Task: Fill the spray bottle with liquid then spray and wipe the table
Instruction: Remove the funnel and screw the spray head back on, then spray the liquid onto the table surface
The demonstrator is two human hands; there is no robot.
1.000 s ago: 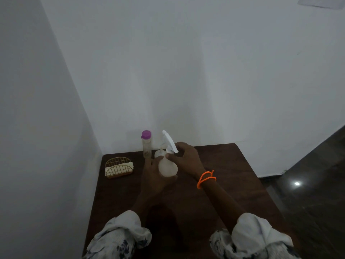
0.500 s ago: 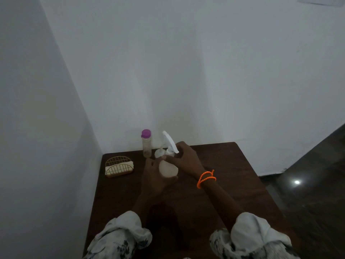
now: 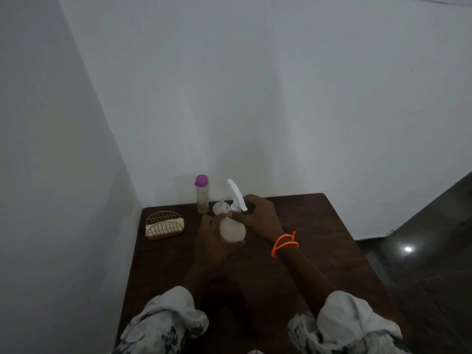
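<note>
Fingers [image 3: 208, 222] of our left hand [image 3: 213, 245] wrap the round white belly of the spray bottle [image 3: 232, 229], which we hold just above the dark table [image 3: 319, 226] near its far middle. Our right hand [image 3: 259, 217] pinches the neck below the white trigger head [image 3: 237, 194], as if to unscrew it, we judge.

Working from left to right, the risks look like this. A wire holder [image 3: 164, 224] with a folded cloth [image 3: 178, 222] inside sits at the far left, well apart from our hands and out of harm's way. Closer in, a slim clear bottle with a purple cap [image 3: 201, 194] stands upright just beyond our left hand; it is tall and narrow, so a stray knuckle could tip it, and we guess it holds the liquid we need. Beside it a small white rounded object [image 3: 221, 206] rests nearly touching the spray bottle; we cannot tell what it is, but it crowds the spot.

If our right-hand twist slips, the smooth body could turn in our left palm or drop onto the table. Dim light makes the threads hard to see. Loose sleeves [image 3: 168, 315] near us could drag across the surface later.
</note>
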